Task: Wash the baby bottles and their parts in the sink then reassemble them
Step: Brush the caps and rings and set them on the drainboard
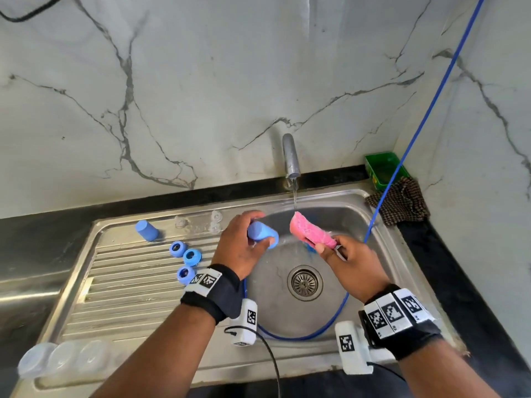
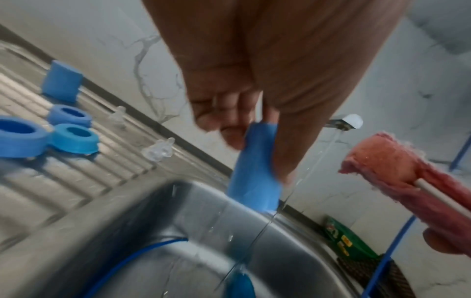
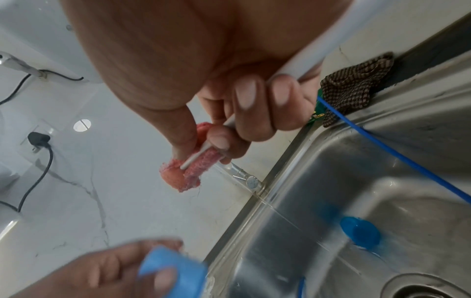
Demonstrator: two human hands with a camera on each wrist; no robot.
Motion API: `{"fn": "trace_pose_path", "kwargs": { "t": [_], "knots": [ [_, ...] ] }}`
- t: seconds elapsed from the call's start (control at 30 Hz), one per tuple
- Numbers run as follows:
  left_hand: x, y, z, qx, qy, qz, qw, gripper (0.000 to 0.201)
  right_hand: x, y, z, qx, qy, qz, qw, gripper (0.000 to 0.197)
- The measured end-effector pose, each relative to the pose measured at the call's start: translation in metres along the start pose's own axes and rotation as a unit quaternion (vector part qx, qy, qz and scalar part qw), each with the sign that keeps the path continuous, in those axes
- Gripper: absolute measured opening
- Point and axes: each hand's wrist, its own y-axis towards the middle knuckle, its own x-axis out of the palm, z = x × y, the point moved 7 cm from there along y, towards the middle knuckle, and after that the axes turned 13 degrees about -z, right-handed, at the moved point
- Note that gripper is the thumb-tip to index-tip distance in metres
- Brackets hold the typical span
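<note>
Fingers and thumb of the left hand [image 1: 242,248] curl round a blue bottle [image 1: 263,235], held on its side over the left edge of the sink [image 1: 356,222]; its open end is turned away from the head camera, so the inside cannot be seen. The right hand [image 1: 349,261] grips the white handle of a pink brush [image 1: 311,231] (most of the handle is buried in the fist), with the fluffy head pointing up and away toward the tap [image 1: 290,156]. A thin stream of water runs from the tap onto the tip of the brush head. Bottle and brush are near each other but apart. Both wrists wear black bands with white marker blocks.

Another blue piece [image 3: 360,231] lies on the sink floor under the brush, mostly hidden from the head view; what part it is, I cannot tell. A blue hose [image 1: 425,110] drops from the upper right into the sink and loops round the drain [image 1: 305,282].

On the draining board to the left stand a second blue bottle [image 1: 147,230], tilted, three blue rings [image 1: 189,257] close together, and clear teats [image 1: 214,221] at the back edge, hard to make out against the steel. Clear caps [image 1: 61,359] sit blurred at the near left corner. A checked cloth [image 1: 402,201] and a green tray [image 1: 383,169] lie in the right back corner.
</note>
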Motion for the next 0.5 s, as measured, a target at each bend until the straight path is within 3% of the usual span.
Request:
{"fn": "trace_pose_path", "kwargs": {
  "t": [0.1,0.13,0.3,0.5],
  "knots": [
    [0.007,-0.016,-0.027,-0.056,0.022,-0.074,0.995,0.046,0.015,0.0,-0.009,0.004,-0.006,-0.007,1.0,0.027],
    [0.005,-0.022,-0.037,-0.063,0.015,-0.071,0.995,0.044,0.022,0.001,-0.012,0.007,-0.011,-0.013,1.0,0.027],
    [-0.051,-0.034,-0.073,-0.027,-0.02,0.056,0.998,0.046,0.051,-0.002,-0.018,0.022,-0.022,-0.024,0.999,0.03],
    [-0.141,-0.04,-0.17,-0.192,0.027,0.162,0.968,0.047,0.067,-0.005,-0.028,0.031,-0.026,-0.028,0.999,0.035]
  ]
}}
